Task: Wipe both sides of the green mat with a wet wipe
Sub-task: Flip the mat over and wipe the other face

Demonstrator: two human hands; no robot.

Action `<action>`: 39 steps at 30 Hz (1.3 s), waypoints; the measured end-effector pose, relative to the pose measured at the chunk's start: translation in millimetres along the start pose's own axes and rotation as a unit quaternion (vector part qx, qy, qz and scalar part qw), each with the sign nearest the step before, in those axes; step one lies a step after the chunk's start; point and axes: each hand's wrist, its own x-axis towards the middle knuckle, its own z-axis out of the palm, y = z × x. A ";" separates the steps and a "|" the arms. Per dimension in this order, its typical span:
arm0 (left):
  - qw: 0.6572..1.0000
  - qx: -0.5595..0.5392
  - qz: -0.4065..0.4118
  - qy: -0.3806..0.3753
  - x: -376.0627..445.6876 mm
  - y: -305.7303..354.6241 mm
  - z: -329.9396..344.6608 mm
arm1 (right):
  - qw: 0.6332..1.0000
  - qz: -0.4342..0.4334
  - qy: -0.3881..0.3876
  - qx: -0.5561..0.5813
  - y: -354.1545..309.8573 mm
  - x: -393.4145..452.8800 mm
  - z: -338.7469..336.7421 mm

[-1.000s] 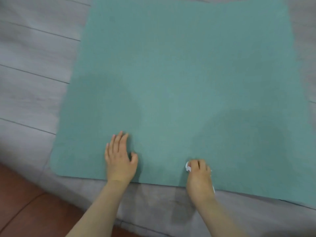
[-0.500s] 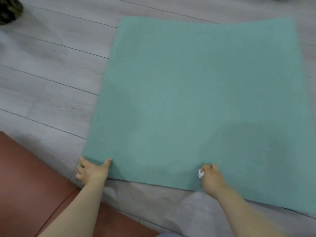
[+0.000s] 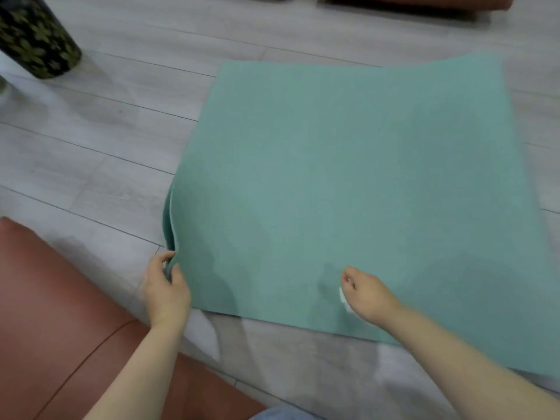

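Observation:
The green mat (image 3: 348, 177) lies spread on the grey wooden floor, with its near left corner raised off the boards. My left hand (image 3: 165, 287) pinches that raised corner, thumb on top and fingers under the edge. My right hand (image 3: 368, 294) hovers over the mat's near edge with curled fingers, holding a crumpled white wet wipe (image 3: 344, 297) that peeks out below the palm. Darker damp patches show on the mat near both hands.
A brown leather seat (image 3: 45, 313) fills the near left. A dark patterned cylinder (image 3: 36, 34) stands on the floor at the far left. Brown furniture (image 3: 424, 4) runs along the far edge. Grey floorboards (image 3: 106, 131) lie open left of the mat.
My left hand went from resting flat on the mat to its near left corner, gripped it and lifted it. My right hand has risen slightly with the wipe. The camera has pulled back.

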 end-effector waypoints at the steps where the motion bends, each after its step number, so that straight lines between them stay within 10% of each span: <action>1: 1.000 -0.012 0.019 -0.014 -11.0 11.2 4.5 | 1.000 -0.019 0.000 0.004 -8.0 2.0 -12.6; 15: 0.946 -0.138 0.217 -0.199 -200.2 142.3 86.4 | 0.978 -0.069 0.049 0.192 1.6 -41.3 -64.8; 27: 0.889 0.079 0.359 -0.273 -268.6 169.4 161.3 | 0.893 0.039 0.223 0.388 167.2 -81.8 -82.4; 39: 0.635 0.271 0.660 -0.297 -325.2 249.3 257.2 | 0.759 0.184 0.385 0.491 326.3 -137.4 -157.4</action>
